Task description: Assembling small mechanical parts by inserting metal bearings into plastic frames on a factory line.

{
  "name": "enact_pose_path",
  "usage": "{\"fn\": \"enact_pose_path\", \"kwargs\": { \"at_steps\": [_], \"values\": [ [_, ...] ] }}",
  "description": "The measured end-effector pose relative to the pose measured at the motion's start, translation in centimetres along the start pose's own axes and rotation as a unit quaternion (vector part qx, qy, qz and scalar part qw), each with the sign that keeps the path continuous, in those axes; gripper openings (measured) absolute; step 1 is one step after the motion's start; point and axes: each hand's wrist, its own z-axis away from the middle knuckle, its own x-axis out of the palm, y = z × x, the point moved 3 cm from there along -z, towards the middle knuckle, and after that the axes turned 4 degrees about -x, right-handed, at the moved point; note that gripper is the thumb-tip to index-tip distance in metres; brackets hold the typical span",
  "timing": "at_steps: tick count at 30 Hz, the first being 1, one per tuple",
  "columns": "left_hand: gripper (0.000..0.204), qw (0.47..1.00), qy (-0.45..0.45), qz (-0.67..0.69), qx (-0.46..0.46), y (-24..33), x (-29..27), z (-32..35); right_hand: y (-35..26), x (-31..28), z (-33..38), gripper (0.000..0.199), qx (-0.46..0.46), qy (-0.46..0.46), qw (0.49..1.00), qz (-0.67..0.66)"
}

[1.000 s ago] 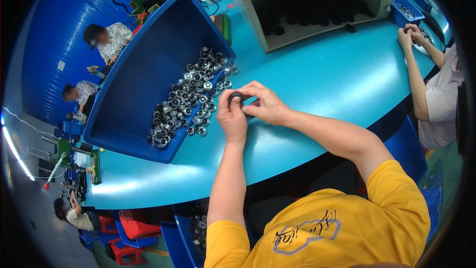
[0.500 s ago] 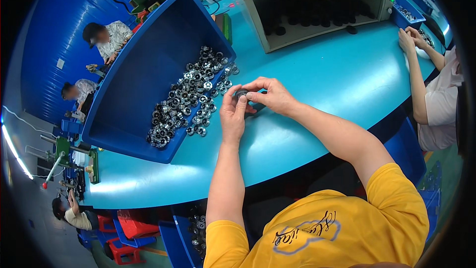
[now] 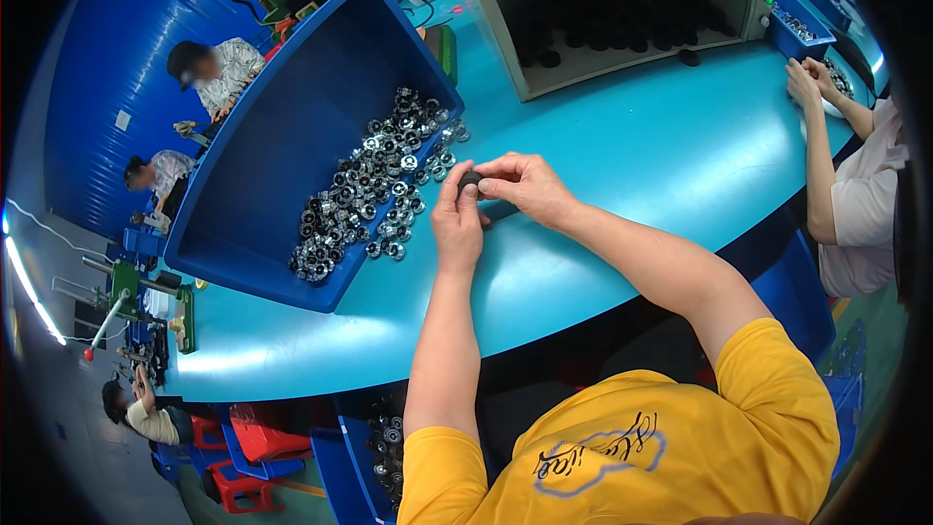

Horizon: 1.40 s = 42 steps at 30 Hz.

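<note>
Between both hands is a small round black part (image 3: 470, 180), too small to name more exactly. My left hand (image 3: 455, 224) grips it with thumb and fingers from the left. From the right, my right hand (image 3: 530, 187) pinches its edge; the fingers of both hands meet around it. Just left of the hands, many small round black-and-silver metal parts (image 3: 360, 180) lie heaped at the open edge of a big blue bin (image 3: 262, 185), some spilled onto the turquoise table (image 3: 603, 165). A dark bar-like shape lies partly hidden beneath my right hand.
A metal box (image 3: 510, 49) with an open front stands at the back, round black pieces inside and one before it. A co-worker (image 3: 855, 175) sits at the right, near a blue tray (image 3: 802, 34). Green presses (image 3: 121, 292) stand at left. Below the table edge is another blue bin (image 3: 350, 467).
The black part has turned in my fingers and now shows a plain dark top. Both hands stay in nearly the same place.
</note>
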Motion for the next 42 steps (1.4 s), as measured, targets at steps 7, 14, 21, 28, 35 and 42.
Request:
{"fn": "enact_pose_path", "kwargs": {
  "at_steps": [7, 14, 21, 28, 35, 42],
  "values": [
    [0.029, 0.997, -0.035, 0.032, -0.069, -0.9, -0.9, -0.4, 0.5, 0.1, -0.2, 0.027, 0.055, -0.03, 0.998, -0.007],
    [0.055, 0.991, -0.11, 0.037, -0.069, 0.2, 0.1, 0.0, 1.8, -1.7, -1.0, 0.031, 0.086, -0.038, 0.992, -0.084],
    [0.055, 0.994, -0.1, -0.036, -0.026, -0.6, -0.3, -0.2, 2.1, -1.6, -1.1, 0.035, 0.11, -0.038, 0.991, -0.065],
    [0.041, 0.991, -0.087, -0.092, 0.04, -0.6, -0.7, -0.5, 2.2, -1.6, -1.2, 0.037, 0.12, -0.04, 0.985, -0.118],
    [0.046, 0.967, -0.096, 0.184, -0.147, -1.8, -1.3, -0.7, -0.7, -1.4, -1.0, 0.033, -0.001, -0.098, 0.994, 0.047],
    [0.046, 0.961, -0.121, 0.179, -0.17, -2.0, -0.7, -0.5, -0.4, -1.9, -1.3, 0.028, -0.015, -0.06, 0.986, 0.154]
  ]
}}
